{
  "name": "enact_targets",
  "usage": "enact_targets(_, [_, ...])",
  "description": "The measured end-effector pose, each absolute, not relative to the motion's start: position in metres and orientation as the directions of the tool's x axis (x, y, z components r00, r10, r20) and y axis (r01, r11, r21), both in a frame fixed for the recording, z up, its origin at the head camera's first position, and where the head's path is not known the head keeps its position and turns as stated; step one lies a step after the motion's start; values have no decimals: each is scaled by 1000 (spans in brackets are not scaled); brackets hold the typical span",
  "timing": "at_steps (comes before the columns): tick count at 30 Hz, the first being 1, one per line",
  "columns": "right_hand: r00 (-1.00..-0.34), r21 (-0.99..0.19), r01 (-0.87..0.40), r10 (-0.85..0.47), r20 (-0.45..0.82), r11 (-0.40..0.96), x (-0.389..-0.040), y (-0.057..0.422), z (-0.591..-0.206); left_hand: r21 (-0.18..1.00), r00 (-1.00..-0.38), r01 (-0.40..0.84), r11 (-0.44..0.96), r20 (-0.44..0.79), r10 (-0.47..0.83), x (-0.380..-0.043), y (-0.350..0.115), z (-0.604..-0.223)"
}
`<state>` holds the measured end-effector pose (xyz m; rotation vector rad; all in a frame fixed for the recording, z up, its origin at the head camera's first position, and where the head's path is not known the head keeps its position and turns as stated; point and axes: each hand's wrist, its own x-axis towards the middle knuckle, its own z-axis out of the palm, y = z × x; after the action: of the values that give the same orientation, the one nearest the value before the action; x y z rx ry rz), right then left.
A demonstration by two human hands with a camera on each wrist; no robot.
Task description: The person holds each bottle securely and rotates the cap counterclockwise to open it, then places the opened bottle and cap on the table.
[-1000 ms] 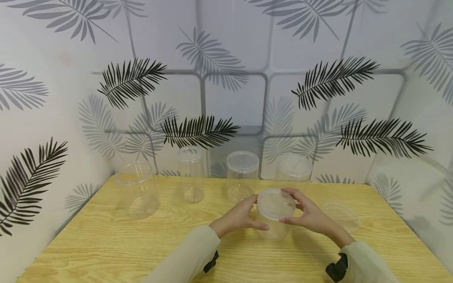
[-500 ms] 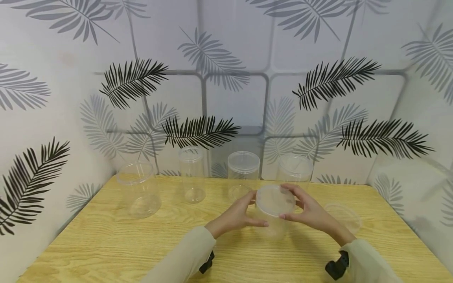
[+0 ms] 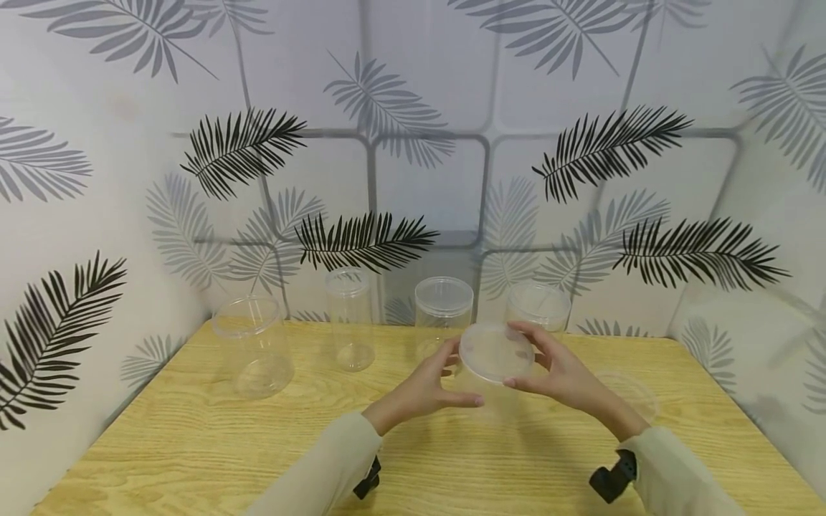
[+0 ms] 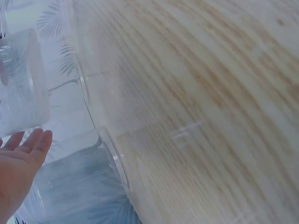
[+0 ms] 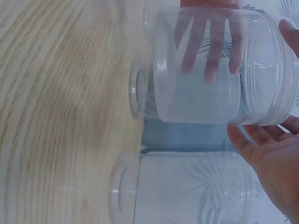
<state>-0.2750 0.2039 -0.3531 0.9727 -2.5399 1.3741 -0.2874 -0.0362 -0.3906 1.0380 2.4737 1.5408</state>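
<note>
Both hands hold a clear plastic jar [image 3: 495, 393] with a round translucent lid [image 3: 495, 351], tilted slightly over the table. My left hand [image 3: 416, 390] is around its left side, thumb in front and fingers behind. In the right wrist view those left fingers [image 5: 215, 51] show through the clear wall, long and spread. At the lid end, my right hand [image 3: 568, 376] grips the rim between thumb and fingers. The right wrist view has the jar [image 5: 201, 100] lying sideways across the picture. Only part of my left hand [image 4: 21, 165] shows in the left wrist view.
Along the back of the wooden table [image 3: 193, 444] stand a wide jar without a lid [image 3: 258, 358], a tall narrow jar [image 3: 350, 322], a lidded jar [image 3: 444, 295] and another jar [image 3: 538, 304] partly behind my right hand. A loose clear lid [image 3: 632, 394] lies flat at right.
Both hands have moved the jar up and slightly left, toward the row at the back. The jars on the table have stayed put.
</note>
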Motion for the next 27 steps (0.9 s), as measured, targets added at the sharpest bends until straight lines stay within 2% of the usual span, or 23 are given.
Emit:
enact_targets(9, [-815,-751,-543,-449,366,375,-272,191,-344,826,-780,520,217,356,514,-284,-37,-388])
enact_targets(27, [-837,-791,-511,-404,369,337,-276,168,-338,856,-820,486,176,376,432,-281,-47,-382])
